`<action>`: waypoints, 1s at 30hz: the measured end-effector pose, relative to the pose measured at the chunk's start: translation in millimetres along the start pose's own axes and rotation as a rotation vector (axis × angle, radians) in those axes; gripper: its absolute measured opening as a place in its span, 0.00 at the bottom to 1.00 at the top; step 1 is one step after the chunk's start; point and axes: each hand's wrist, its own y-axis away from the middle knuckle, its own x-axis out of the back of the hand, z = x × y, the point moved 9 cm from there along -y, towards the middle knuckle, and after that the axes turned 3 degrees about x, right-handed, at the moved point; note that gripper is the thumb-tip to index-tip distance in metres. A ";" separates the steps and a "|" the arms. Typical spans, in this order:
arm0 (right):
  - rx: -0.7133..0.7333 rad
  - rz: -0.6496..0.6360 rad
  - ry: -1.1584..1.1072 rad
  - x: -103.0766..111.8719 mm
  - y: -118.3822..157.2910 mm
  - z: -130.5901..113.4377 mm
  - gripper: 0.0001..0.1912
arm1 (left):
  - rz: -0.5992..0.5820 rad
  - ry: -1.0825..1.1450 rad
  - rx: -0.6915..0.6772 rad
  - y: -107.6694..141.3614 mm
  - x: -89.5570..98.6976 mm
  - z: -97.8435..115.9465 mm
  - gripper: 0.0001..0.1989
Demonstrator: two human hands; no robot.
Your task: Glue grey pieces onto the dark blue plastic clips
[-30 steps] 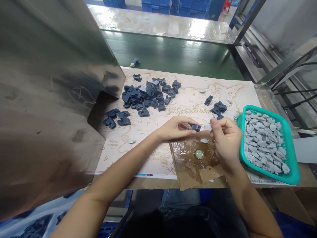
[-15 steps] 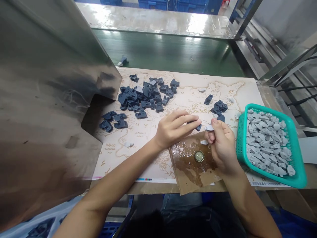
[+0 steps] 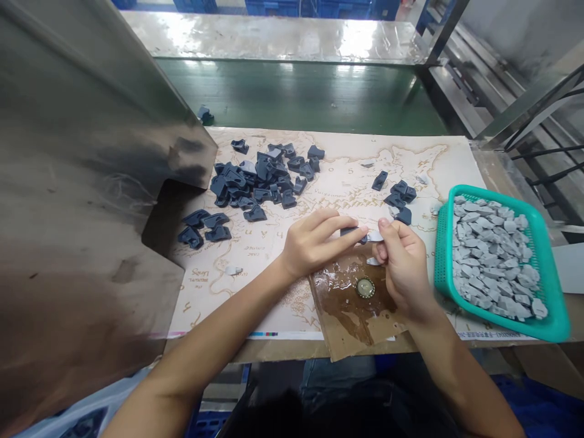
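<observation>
My left hand is closed on a dark blue part, partly hidden under its fingers. A small light grey piece is pinched between the thumb and fingers of my right hand; its tip meets the right end of the dark part. Below them lies a wet brown sheet bearing a small round cap. Another grey piece sits beside my right fingers. To the right, a green basket holds several grey pieces.
Dark blue parts are heaped on the map-printed paper, with a smaller group behind my right hand. A large metal panel stands at the left. Beyond the paper runs a green belt.
The grey piece in my right hand has moved left and now meets the dark part in my left hand. The camera view has shifted slightly.
</observation>
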 end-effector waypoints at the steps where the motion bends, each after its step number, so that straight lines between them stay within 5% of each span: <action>1: 0.004 0.003 0.010 0.2 0.1 0.3 0.32 | -0.019 0.015 -0.003 0.7 -1.5 -0.2 0.09; 14: -0.048 -0.049 0.065 -3.0 -2.0 2.1 0.32 | -0.033 0.010 -0.145 2.8 -1.1 15.5 0.09; 21: -0.176 -0.366 0.303 -9.8 -0.6 -14.5 0.32 | 0.033 -0.063 -0.096 3.1 1.5 1.5 0.13; 24: -0.098 -0.353 0.519 -8.2 -43.1 -32.6 0.29 | 0.029 -0.102 0.131 1.4 0.1 -34.6 0.20; 26: -0.053 -0.191 0.737 -5.2 -93.3 -41.5 0.27 | -0.005 -0.191 0.373 5.3 -1.0 -66.3 0.24; 30: 0.008 0.001 1.042 -26.4 -195.2 -41.6 0.23 | -0.228 -0.382 0.654 17.3 -10.0 -101.7 0.22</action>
